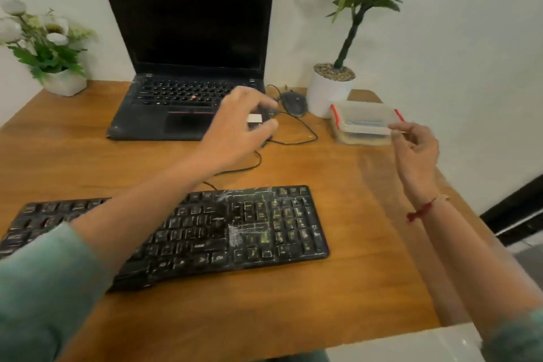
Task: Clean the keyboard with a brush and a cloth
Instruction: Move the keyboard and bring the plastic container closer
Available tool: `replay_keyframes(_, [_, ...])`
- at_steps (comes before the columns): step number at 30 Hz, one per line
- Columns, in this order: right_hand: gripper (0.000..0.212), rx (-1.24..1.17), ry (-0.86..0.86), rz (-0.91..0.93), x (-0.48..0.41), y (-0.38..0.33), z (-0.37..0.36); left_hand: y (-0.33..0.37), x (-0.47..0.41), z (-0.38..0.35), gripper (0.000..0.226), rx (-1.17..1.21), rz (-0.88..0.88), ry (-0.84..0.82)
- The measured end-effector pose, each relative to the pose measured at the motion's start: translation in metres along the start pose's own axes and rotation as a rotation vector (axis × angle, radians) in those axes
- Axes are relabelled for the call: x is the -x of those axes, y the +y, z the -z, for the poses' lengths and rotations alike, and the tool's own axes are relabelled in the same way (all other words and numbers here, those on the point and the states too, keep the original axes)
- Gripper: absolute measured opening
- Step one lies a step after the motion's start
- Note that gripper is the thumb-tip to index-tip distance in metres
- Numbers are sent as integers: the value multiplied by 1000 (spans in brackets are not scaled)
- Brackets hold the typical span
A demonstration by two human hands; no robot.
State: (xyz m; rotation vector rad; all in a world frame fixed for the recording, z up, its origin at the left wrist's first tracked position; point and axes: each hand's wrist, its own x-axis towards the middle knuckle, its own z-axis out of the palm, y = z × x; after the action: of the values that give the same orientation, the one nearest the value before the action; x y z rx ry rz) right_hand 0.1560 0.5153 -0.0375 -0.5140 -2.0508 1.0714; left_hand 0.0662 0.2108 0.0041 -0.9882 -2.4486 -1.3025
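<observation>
Two hands raised over a wooden desk, with a dusty keyboard lying nearer than them.

The wooden desk (pixel 352 288) meets a plain white wall, and the key legends are too blurred to read. The left hand (pixel 241 123) curls its fingers round a small white object (pixel 254 118) beside the front right corner of an open black laptop (pixel 191 38), with a wired mouse (pixel 293 103) just beyond the fingertips. The right hand (pixel 415 150) draws thumb and forefinger together at the right edge of a clear red-clipped container (pixel 361 117); I cannot tell whether they hold it. The black keyboard (pixel 264 229), streaked with white dust, lies well short of both sets of fingers.
</observation>
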Motion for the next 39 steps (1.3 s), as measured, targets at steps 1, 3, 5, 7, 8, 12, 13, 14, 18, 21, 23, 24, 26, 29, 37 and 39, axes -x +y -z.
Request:
replay_keyframes(1, [15, -4, 38, -13, -12, 4, 2, 3, -15, -15, 27, 30, 11, -25])
replay_keyframes(3, [20, 28, 69, -63, -37, 15, 3, 8, -42, -45, 26, 114, 99, -59])
replay_keyframes(5, [30, 75, 62, -114, -56, 27, 0, 10, -63, -76, 31, 227, 278, -94])
replay_keyframes(7, [41, 68, 27, -192, -71, 38, -4, 10, -81, -103, 38, 334, 455, -134])
replay_keyframes(8, [47, 60, -2, -233, -77, 41, -6, 8, -88, -114, 40, 379, 529, -153])
replay_keyframes(12, [60, 79, -82, -352, -89, 53, -11, 4, -105, -138, 40, 647, 777, -205])
replay_keyframes(13, [59, 73, -91, -369, -91, 57, -11, 6, -107, -141, 45, 755, 835, -208])
replay_keyframes(14, [57, 77, -109, -378, -92, 60, -11, 9, -107, -143, 48, 853, 875, -210])
replay_keyframes(18, [39, 16, -203, -340, -96, 66, -14, 19, -114, -150, 45, 1050, 921, -185])
replay_keyframes(21, [33, -19, -186, -334, -94, 63, -10, 26, -117, -151, 37, 1086, 902, -183])
replay_keyframes(23, [31, -58, -174, -348, -91, 62, -3, 30, -115, -149, 25, 1079, 889, -196])
replay_keyframes(24, [29, -82, -176, -360, -86, 60, 1, 32, -113, -148, 15, 1059, 886, -195])
replay_keyframes(26, [27, -128, -199, -372, -72, 52, 12, 38, -103, -145, 4, 1003, 881, -189])
replay_keyframes(29, [31, -215, -214, -400, -40, 39, 30, 46, -80, -141, 5, 938, 909, -220])
replay_keyframes(37, [21, -408, -151, -483, 35, 16, 73, 62, -13, -139, 20, 776, 905, -439])
replay_keyframes(39, [23, -426, -158, -486, 45, 16, 79, 62, -6, -137, 22, 761, 888, -442])
